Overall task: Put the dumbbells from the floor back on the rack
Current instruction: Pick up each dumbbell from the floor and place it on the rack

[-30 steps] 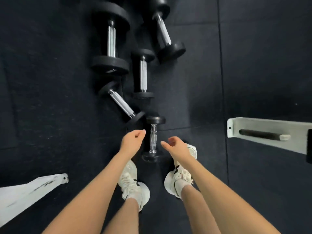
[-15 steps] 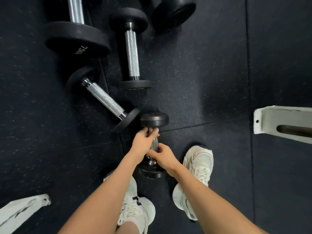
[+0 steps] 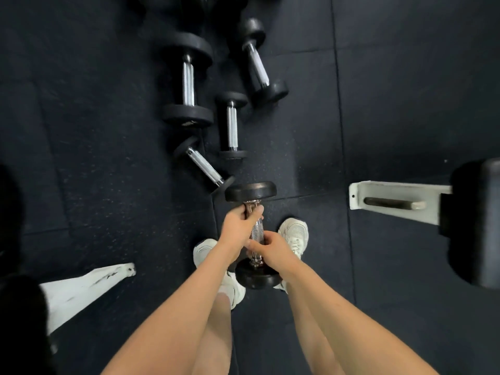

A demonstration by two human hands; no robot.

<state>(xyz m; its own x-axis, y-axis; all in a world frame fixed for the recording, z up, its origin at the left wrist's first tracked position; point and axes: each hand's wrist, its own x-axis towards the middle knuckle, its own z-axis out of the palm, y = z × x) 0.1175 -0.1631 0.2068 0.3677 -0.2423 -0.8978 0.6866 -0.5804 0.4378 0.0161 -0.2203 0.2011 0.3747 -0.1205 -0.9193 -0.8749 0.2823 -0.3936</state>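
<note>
Both hands were on one small dumbbell (image 3: 255, 231), held lengthwise along the near-far line in the centre of the head view. Left hand (image 3: 238, 226) was wrapped round the far end of the knurled handle, fingers curled tight just under the far head. Right hand (image 3: 268, 246) was clamped round the near end of the handle, thumb across the top. The near head overlapped both white shoes (image 3: 296, 234) in view; clearance from the floor (image 3: 108, 158) couldn't be confirmed. Four more were lying on the black rubber floor, farther out. An angled dumbbell (image 3: 204, 167) lay diagonally, its near head just beside the held one's far head; contact couldn't be told. A short dumbbell (image 3: 232, 125) lay beyond that, pointing near-far. A large dumbbell (image 3: 188, 82) lay left of it, parallel, with the heads close together. A far dumbbell (image 3: 259, 63) lay far right, tilted. A white metal bracket (image 3: 392, 201) with a dark bar on it came in from the right, meeting a bulky black shape (image 3: 476, 226) at the right edge. A second white bracket (image 3: 86, 288) came in from near left, well apart from the dumbbells.
</note>
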